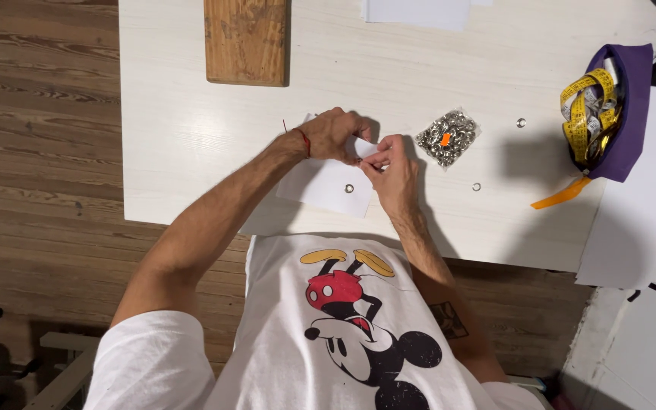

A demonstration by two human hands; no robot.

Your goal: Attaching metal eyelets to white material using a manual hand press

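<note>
White fabric piece [328, 186] lies flat near the front edge of the table [176, 137], one metal eyelet [349, 188] already seated in it. Upper corner of the piece is lifted and pinched between both hands. Left hand [332, 135] closed over the corner from above, grip clamped on the cloth; right hand [392, 171] meets it from the side, thumb and forefinger together on the same corner. Whether a small part sits between the fingertips cannot be told.

Judged step: working the corner, likely lining up a spot for another eyelet. Next move calls for a steady pinch and fine alignment; the loose fittings are small and would roll easily.

Just right of the hands: clear bag of silver eyelets [447, 138]. Two loose eyelets farther right, one [477, 187] near, one [521, 122] beyond the bag. Far right: purple pouch [628, 114] with a yellow measuring tape [586, 110] spilling out. Wooden board [246, 42] at the back, white paper [417, 11] beside it.

Table whitewashed wood, pale. Floor [39, 152] brown planks.
</note>
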